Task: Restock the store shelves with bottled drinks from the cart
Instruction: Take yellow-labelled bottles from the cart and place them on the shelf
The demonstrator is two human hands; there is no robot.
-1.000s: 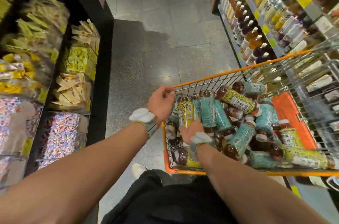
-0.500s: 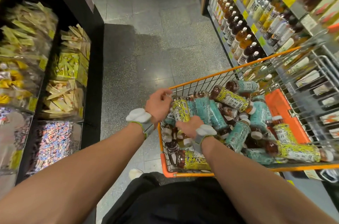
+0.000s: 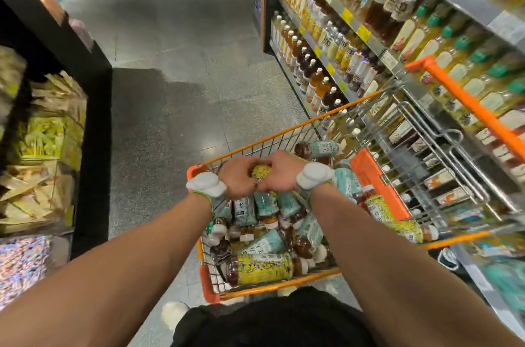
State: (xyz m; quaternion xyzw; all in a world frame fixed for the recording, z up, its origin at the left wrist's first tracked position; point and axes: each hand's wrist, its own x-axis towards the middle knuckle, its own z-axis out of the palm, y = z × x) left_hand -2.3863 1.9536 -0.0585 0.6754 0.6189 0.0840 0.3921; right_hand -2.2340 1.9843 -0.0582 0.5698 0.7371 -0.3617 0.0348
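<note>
Head-camera footage shows both hands brought together over the far left corner of the orange-rimmed wire cart (image 3: 287, 135), where a yellow-labelled bottle (image 3: 261, 172) is gripped between them. The left hand (image 3: 237, 179) is closed on it from one side and the right hand (image 3: 279, 173) from the other, with the fingers (image 3: 250, 184) of each curled round the bottle; it appears to be held with both hands so that it can be drawn free of the heap below. Only a small patch of its patterned yellow label is seen between the hands; its cap and lower end are hidden. Beneath the hands, many more bottles are piled loosely on their sides: teal-labelled bottles (image 3: 265, 201) of dark drink with white caps, and another yellow-labelled one (image 3: 264, 268) lying across the near end of the cart. The cart is parked just beside the drinks shelves (image 3: 352, 25) on the right, presumably so that stock can be passed across with little reach. White sensor-like bands (image 3: 206, 186) are worn on both wrists. The step in hand is judged to be the lifting of one bottle for shelving.
</note>
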